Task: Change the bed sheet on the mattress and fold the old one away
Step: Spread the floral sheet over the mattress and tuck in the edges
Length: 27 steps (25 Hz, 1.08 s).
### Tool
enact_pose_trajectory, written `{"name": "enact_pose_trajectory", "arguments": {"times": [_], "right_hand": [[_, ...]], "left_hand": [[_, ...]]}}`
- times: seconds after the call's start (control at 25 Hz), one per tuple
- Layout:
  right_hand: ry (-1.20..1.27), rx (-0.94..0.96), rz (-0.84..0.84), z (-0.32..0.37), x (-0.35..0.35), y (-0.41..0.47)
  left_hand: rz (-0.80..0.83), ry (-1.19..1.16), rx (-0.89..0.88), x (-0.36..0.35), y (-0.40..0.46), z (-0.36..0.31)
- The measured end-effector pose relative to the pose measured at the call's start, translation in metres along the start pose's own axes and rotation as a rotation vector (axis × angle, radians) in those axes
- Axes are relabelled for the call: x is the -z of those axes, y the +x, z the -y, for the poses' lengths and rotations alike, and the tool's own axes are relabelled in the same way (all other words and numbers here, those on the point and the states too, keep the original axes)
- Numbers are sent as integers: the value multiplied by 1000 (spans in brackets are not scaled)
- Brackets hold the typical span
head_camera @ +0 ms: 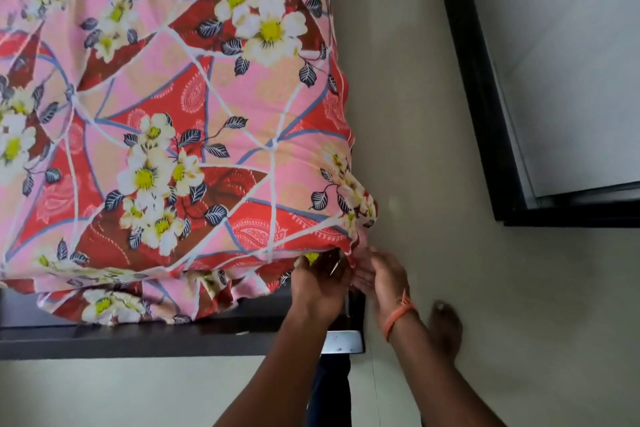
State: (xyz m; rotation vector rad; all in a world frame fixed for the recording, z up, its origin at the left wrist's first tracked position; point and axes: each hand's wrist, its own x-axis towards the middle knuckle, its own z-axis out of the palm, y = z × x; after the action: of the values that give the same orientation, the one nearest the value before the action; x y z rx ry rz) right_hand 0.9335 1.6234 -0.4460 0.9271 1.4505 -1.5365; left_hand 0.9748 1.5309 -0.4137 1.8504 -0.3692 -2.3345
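Sheet (166, 135): pink and red cloth with white flowers and pale lines, stretched over the mattress above and to the left of both hands; its loose edge hangs down over the bed frame to the left of the left hand.
Sheet corner (358, 208): bunched into folds just above the hands, at the mattress corner.
Left hand (317, 282): back turned up, fingers curled under the sheet's lower edge at the corner, gripping the cloth.
Right hand (375, 274): just beside the left hand, fingertips pinching the red hem below the bunched corner; an orange band (398, 317) sits on its wrist.
Bed frame (138, 336): dark rail running left from under the left wrist, with a metal bracket (341, 340) between the two forearms.
Foot (445, 328): bare, on the pale floor (519, 322) right of the right wrist.
Dark-framed panel (485, 97): well up and right of the hands.
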Motion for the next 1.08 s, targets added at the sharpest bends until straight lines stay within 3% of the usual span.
{"name": "enact_pose_trajectory", "arguments": {"times": [0.12,0.32,0.52,0.64,0.8,0.92,1.0,1.08], "right_hand": [[266,-103,104,-14,-20,-3],[430,-130,121,-9,-55,2],[716,-51,390,6,-67,24],[556,-61,441,43,-73,43],[480,-123,272,42,-73,39],[471,-38,-47,18,-78,27],[166,55,-336,14,-75,15],[-64,123,-410,10,-71,8]], "left_hand": [[54,-150,32,1,16,-13],[137,-378,28,-2,37,-33],[-10,-236,75,12,38,-39],[-78,9,156,18,34,-41],[135,-288,87,4,44,-36],[197,-282,65,5,61,-33],[166,-268,126,7,68,-32],[70,-247,144,-1,58,-30]]}}
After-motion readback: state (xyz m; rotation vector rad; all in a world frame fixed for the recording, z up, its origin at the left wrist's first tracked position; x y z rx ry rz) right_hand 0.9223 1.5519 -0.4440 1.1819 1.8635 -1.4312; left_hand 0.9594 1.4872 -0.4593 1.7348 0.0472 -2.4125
